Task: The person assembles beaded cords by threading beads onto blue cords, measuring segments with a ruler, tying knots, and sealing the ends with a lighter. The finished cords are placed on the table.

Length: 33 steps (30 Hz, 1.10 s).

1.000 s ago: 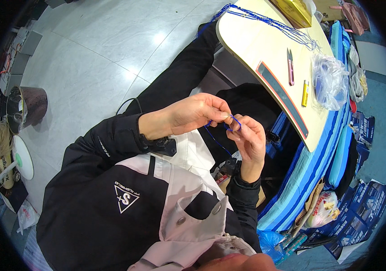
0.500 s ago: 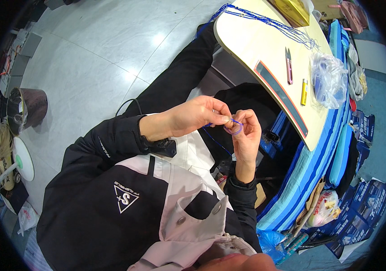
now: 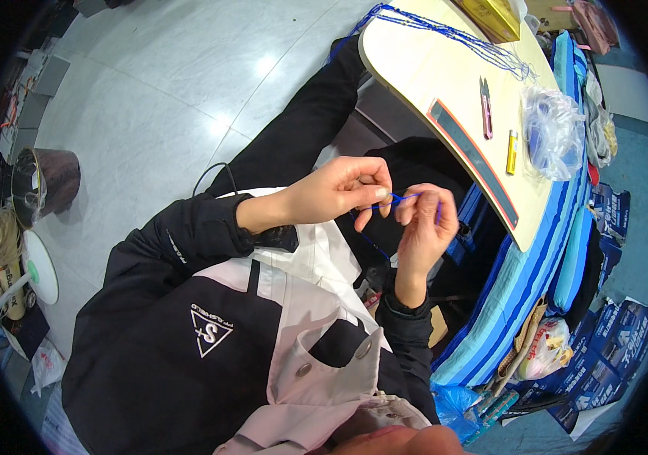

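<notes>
A thin blue cord (image 3: 396, 199) runs between my two hands, with a small knot or crossing in the gap. My left hand (image 3: 343, 189) pinches one side of it between thumb and forefinger. My right hand (image 3: 426, 224) grips the other side with bent fingers, and some cord passes around them. A loose length of the cord hangs below my left fingers over my dark clothing. Both hands are held above my lap, beside the table edge.
On the pale table (image 3: 407, 68) lie a bundle of blue cords (image 3: 445, 34), thread snips (image 3: 485, 110), a dark orange-edged strip (image 3: 475, 163), a yellow cylinder (image 3: 512, 152) and a clear plastic bag (image 3: 553, 133). A yellow box (image 3: 494, 17) stands at the far edge.
My right hand has moved a little right, away from my left. The open loop at its fingers has been drawn out into a tighter cord between the hands.
</notes>
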Tool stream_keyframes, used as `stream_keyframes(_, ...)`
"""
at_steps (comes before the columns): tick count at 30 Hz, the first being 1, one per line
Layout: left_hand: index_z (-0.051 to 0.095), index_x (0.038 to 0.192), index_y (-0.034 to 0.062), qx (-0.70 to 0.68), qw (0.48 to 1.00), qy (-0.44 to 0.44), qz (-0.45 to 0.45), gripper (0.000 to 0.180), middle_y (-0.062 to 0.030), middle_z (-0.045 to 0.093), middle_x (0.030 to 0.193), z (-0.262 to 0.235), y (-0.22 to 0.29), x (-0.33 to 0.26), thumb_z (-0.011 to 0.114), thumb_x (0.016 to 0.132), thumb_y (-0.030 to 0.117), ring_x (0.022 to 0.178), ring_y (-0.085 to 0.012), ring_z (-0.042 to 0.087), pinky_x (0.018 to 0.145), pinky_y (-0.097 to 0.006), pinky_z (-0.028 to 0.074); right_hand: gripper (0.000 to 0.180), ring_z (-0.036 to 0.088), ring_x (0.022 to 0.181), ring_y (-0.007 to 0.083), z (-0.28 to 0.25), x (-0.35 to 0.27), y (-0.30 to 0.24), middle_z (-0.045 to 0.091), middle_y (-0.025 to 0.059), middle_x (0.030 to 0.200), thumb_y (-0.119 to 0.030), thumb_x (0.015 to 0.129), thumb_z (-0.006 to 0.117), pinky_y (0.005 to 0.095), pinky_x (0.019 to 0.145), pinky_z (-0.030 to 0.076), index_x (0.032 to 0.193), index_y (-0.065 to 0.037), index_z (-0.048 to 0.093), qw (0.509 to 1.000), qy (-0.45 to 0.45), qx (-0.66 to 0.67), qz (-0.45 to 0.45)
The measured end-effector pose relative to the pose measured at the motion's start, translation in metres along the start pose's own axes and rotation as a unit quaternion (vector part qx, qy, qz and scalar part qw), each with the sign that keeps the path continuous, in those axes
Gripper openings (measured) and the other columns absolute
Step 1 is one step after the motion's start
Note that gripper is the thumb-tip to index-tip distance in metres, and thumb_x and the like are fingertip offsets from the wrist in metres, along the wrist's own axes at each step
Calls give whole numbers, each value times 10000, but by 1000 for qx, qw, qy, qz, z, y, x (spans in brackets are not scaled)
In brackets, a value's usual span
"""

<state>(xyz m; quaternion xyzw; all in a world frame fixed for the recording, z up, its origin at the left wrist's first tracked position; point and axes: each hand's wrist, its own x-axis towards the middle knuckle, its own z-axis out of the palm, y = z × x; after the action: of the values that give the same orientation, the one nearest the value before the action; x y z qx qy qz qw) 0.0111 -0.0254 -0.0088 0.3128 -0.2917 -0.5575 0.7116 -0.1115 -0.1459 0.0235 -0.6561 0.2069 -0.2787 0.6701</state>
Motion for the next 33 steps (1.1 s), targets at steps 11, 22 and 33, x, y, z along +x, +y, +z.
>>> stream_keyframes(11, 457, 893, -32, 65, 997, -19, 36, 123, -166, 639, 833, 8, -6, 5, 421, 947, 73, 829, -214, 658, 736, -292, 511, 201, 568, 558, 118, 15, 26, -25, 566, 87, 692, -123, 939, 492, 221, 513, 465, 897, 63, 557, 984, -66, -98, -130)
stream_keyframes(22, 447, 915, -40, 62, 997, -9, 43, 172, -176, 637, 841, 12, -7, 5, 394, 968, 115, 785, -217, 666, 710, -276, 500, 261, 590, 573, 124, 13, 34, -20, 595, 89, 700, -217, 952, 472, 199, 502, 466, 897, 26, 553, 1000, 9, -26, -16)
stream_keyframes(33, 457, 919, -47, 14, 999, 7, 44, 182, -170, 604, 793, 16, -3, 1, 401, 965, 120, 713, -188, 651, 667, -265, 495, 283, 608, 576, 142, 14, 36, -11, 613, 108, 721, -250, 946, 482, 223, 542, 506, 903, 23, 542, 999, 37, 19, -18)
